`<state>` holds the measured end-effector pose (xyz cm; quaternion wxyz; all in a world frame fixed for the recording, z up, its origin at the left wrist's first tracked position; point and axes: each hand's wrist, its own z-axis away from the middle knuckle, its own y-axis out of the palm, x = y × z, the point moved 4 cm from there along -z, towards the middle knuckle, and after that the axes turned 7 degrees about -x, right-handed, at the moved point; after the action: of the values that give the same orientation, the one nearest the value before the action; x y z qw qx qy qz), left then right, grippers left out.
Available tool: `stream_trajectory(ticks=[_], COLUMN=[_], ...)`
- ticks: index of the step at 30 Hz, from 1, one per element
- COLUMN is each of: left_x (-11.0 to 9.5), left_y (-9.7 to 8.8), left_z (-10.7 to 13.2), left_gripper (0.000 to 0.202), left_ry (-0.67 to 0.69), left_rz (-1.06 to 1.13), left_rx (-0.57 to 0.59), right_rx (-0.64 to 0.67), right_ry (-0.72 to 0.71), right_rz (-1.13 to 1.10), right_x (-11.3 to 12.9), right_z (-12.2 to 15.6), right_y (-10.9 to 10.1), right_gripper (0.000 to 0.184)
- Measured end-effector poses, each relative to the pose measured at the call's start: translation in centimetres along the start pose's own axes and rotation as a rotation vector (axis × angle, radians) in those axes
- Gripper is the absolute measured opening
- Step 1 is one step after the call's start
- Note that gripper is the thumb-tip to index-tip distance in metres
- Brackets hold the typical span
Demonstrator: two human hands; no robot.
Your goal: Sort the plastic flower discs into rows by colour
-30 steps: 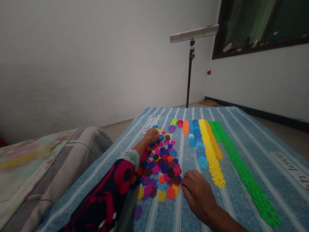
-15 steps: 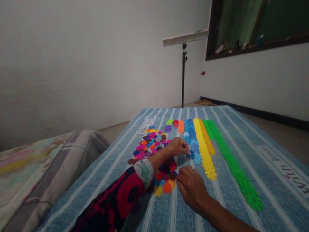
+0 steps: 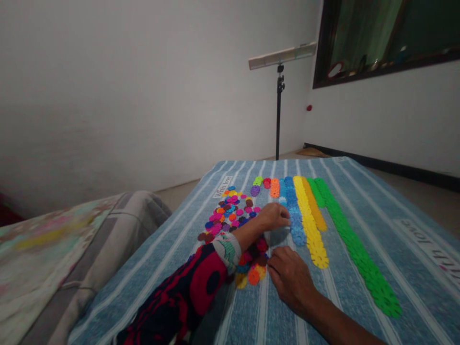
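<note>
A pile of mixed coloured flower-shaped plastic discs (image 3: 232, 215) lies on a blue striped mat (image 3: 359, 191). Beside it run sorted rows: blue (image 3: 293, 218), yellow (image 3: 309, 225), dark yellow (image 3: 316, 211), green (image 3: 355, 249) and a short orange one (image 3: 275, 188). My left hand (image 3: 275, 216), in a red and black patterned sleeve, reaches across the pile with its fingers pinched together at the near end of the light blue row; what it holds is too small to see. My right hand (image 3: 291, 278) rests on the mat at the pile's near edge, fingers curled and touching discs.
A black light stand (image 3: 278, 110) with a long bar lamp stands beyond the mat by the white wall. A dark-framed window (image 3: 388, 38) is at the upper right. A folded patterned blanket (image 3: 72, 249) lies to the left of the mat.
My left hand moved from the pile's far left edge rightward across the pile to the blue row. My right hand stayed at the pile's near edge.
</note>
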<state>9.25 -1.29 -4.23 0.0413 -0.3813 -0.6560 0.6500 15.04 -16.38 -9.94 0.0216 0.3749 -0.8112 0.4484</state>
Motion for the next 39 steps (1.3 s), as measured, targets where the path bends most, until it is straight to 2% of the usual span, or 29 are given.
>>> stream_trajectory(ticks=[3,6,10,16,23,28,34,39], left_x=[3.0,6.1,8.1,7.2,6.4,6.4,6.6,7.4], left_y=[-2.7,-4.5,-4.7,-3.8,-3.8,-3.5,-3.8,-3.8], left_z=[1.1,3.0,5.3,5.3,4.4,4.4,4.5,4.4], left_gripper=[0.018,0.015,0.022,0.025,0.032,0.028,0.034,0.024], left_ry=[-0.095,-0.167,-0.183,-0.142,-0.217,-0.237,-0.278,-0.32], left_rz=[-0.028,-0.085,-0.135,-0.236,-0.33,-0.27,-0.251,-0.07], left_rx=[-0.037,-0.03,0.017,0.057,0.11,0.144,0.112,0.072], right_rx=[-0.01,-0.016,-0.012,0.007,0.011,0.005,-0.02,-0.081], right_ry=[-0.01,-0.011,-0.019,-0.02,-0.014,-0.004,-0.016,-0.051], right_rz=[-0.007,-0.016,-0.034,-0.022,-0.02,-0.036,-0.022,-0.037], right_x=[0.0,0.0,0.0,-0.1,-0.1,-0.2,-0.3,-0.2], right_z=[0.1,0.1,0.2,0.3,0.2,0.1,0.1,0.1], right_y=[-0.1,-0.1,-0.2,-0.2,-0.2,-0.2,-0.1,-0.3], right_gripper=[0.014,0.015,0.017,0.018,0.017,0.013,0.013,0.015])
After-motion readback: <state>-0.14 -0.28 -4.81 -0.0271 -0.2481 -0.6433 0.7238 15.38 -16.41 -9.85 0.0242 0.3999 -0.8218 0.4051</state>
